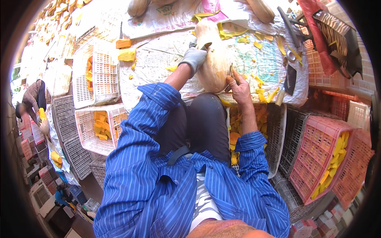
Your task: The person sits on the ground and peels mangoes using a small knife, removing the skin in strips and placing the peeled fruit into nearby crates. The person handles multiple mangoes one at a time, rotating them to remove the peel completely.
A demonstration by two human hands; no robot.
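Note:
A large pale tan squash [216,67] with a narrow neck lies on a table covered with woven plastic sacks [154,62], its thick end towards my knees. Across its left side rests my left hand [196,58], in a grey glove, gripping near the neck. My bare right hand [238,87] is at the lower right of the squash, fingers around a small thin tool whose kind I cannot tell. Yellow peel strips [260,95] are scattered to the right. A cleaver-like knife with a dark blade [290,80] and light handle lies near the table's right edge.
Whole squashes [262,10] lie at the table's far side. White crates [98,128] with orange squash pieces stand on the left, a pink crate [312,154] with yellow pieces on the right. Another crate [275,134] is below my right arm. A person [32,95] works far left.

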